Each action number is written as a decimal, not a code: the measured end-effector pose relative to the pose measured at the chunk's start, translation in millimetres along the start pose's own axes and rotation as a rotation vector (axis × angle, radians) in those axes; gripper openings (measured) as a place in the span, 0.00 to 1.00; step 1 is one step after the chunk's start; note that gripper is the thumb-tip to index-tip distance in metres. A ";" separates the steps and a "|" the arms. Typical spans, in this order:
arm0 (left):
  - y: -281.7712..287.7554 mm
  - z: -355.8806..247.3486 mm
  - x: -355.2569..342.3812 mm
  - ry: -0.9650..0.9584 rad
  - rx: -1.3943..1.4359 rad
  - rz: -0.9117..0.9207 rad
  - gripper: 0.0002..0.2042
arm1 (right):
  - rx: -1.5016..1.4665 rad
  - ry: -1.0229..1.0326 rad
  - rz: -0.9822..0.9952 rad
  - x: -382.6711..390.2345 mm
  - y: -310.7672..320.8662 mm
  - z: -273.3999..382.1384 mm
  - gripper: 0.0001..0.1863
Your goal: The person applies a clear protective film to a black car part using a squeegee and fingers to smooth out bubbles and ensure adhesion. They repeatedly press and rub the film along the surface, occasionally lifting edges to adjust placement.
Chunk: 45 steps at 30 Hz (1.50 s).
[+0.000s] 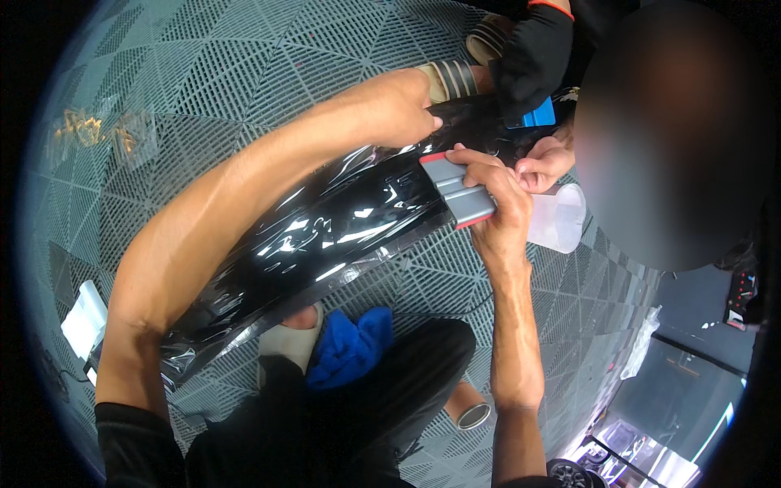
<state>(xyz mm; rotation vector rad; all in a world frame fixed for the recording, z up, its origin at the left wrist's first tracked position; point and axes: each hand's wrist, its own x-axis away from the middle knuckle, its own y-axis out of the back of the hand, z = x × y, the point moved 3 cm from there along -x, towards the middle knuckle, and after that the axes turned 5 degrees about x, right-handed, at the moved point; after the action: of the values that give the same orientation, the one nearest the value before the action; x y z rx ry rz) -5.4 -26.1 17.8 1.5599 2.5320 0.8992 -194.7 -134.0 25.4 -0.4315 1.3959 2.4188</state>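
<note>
A long strip of glossy black film (pixel 325 215), wrinkled and reflective, stretches diagonally from lower left to upper right. Over its far edge my left hand (pixel 403 110) is closed, knuckles up; whatever its fingers hold is hidden beneath them. My right hand (pixel 503 191) grips a grey squeegee (pixel 460 195) with red edges, tilted flat against the film's right part. Just beyond it, another person's hand (pixel 547 165) has its fingers pinched together near the film. A blue squeegee (pixel 537 115) lies by that person's dark sleeve.
Grey grid floor tiles (pixel 244 49) surround the film. A blue cloth (pixel 354 346) lies by my foot, and a brown cylinder (pixel 468 407) is near my knee. A translucent cup-like container (pixel 560 218) is right of my hand. Clear bags (pixel 102 138) sit far left; a white packet (pixel 85 321) is nearer.
</note>
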 end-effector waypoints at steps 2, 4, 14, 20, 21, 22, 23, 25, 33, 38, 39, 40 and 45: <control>0.1 -3.5 6.1 -0.054 -0.067 -0.070 0.16 | -0.031 -0.029 -0.029 0.6 0.1 -1.3 0.18; 1.4 -6.4 10.1 -0.078 -0.071 -0.107 0.16 | 0.001 -0.018 -0.036 0.9 1.1 -0.8 0.17; 8.3 -11.5 9.6 -0.083 -0.109 -0.088 0.15 | 0.035 0.027 -0.030 -4.8 5.0 -5.9 0.16; 6.2 -11.8 13.7 -0.172 -0.114 -0.170 0.14 | 0.127 0.079 0.047 -6.8 9.9 -4.2 0.16; 4.8 -11.5 14.9 -0.182 -0.110 -0.188 0.14 | 0.130 0.080 0.051 -7.5 10.6 -3.7 0.16; 3.2 -10.8 16.4 -0.191 -0.104 -0.207 0.14 | 0.142 0.073 0.061 -8.1 11.1 -3.2 0.16; 2.0 -9.7 17.7 -0.194 -0.086 -0.223 0.14 | 0.153 0.068 0.070 -8.7 11.5 -2.7 0.17; 0.4 -7.2 19.8 -0.203 -0.051 -0.257 0.14 | 0.169 0.067 0.082 -9.7 12.3 -1.9 0.17; -3.6 -0.5 15.0 -0.146 0.000 -0.249 0.14 | 0.123 0.074 0.088 -11.4 11.7 -4.4 0.20; -7.0 5.5 12.6 -0.148 0.033 -0.278 0.14 | 0.037 0.064 0.083 -10.6 10.8 -4.8 0.19; -8.2 6.5 11.9 -0.149 0.054 -0.295 0.14 | 0.042 0.058 0.087 -10.7 11.2 -5.0 0.19; -8.2 7.5 10.8 -0.149 0.074 -0.314 0.14 | 0.046 0.061 0.095 -11.1 11.5 -5.0 0.20; -7.6 13.8 4.4 -0.062 0.112 -0.211 0.13 | 0.039 0.069 0.112 -15.6 13.1 -5.7 0.24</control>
<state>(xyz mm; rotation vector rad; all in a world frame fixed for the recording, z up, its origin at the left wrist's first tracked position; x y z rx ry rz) -9.3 -18.7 3.7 1.2896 2.6795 0.6849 -185.4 -147.0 39.1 -0.4423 1.5325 2.4817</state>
